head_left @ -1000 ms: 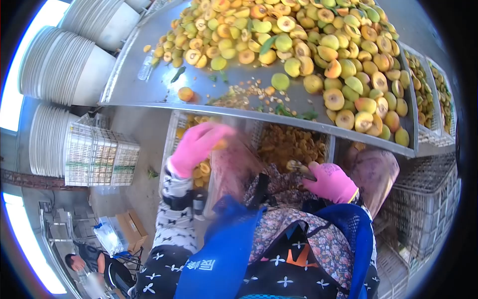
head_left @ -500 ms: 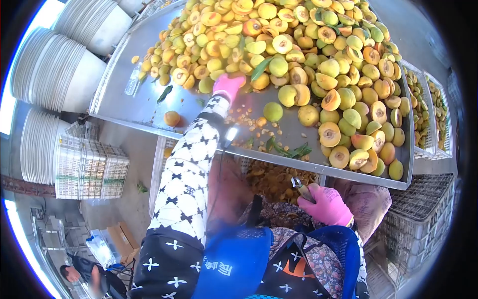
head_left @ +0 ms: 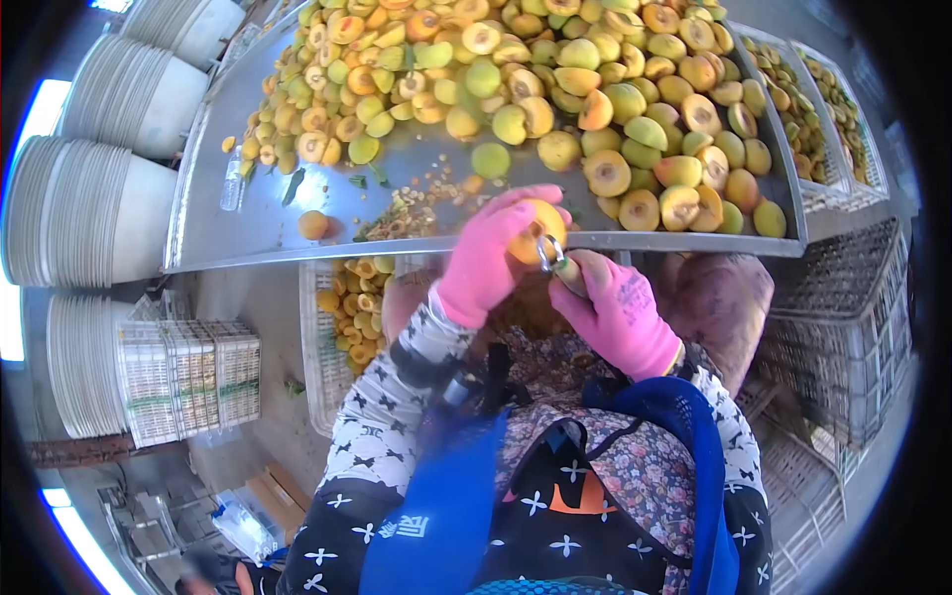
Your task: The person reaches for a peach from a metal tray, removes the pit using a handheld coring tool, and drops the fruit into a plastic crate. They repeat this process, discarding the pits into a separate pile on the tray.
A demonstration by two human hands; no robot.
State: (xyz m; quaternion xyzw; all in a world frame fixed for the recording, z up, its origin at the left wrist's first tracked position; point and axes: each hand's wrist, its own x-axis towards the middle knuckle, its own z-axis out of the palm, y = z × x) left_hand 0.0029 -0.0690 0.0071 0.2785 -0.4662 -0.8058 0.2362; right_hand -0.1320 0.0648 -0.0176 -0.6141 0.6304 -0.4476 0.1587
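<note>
My left hand (head_left: pixel 478 266), in a pink glove, is closed around a yellow-orange peach half (head_left: pixel 540 226) just in front of the metal table's near edge. In the pink-gloved right hand (head_left: pixel 627 319) is a pitting tool (head_left: pixel 551 258), gripped by its short handle. Its curved, loop-like metal head touches the peach half on the side facing me. Beyond both hands, a large heap of halved peaches (head_left: pixel 476 89) covers much of the table (head_left: pixel 223 223); some show brown-tinged hollows. Bits of pale scraps (head_left: pixel 421 203) lie on the metal near my left hand.
A crate of peach halves (head_left: pixel 357 307) sits below the table at left. More filled crates (head_left: pixel 843 124) stand at far right, near a stacked grey crate (head_left: pixel 838 327). White tubs (head_left: pixel 74 213) are stacked along the left. A plastic bottle (head_left: pixel 232 183) lies on the table.
My left hand has drawn back from the heap towards me and now holds a peach half. My right hand has risen, bringing the pitting tool against the fruit. The view has shifted.
</note>
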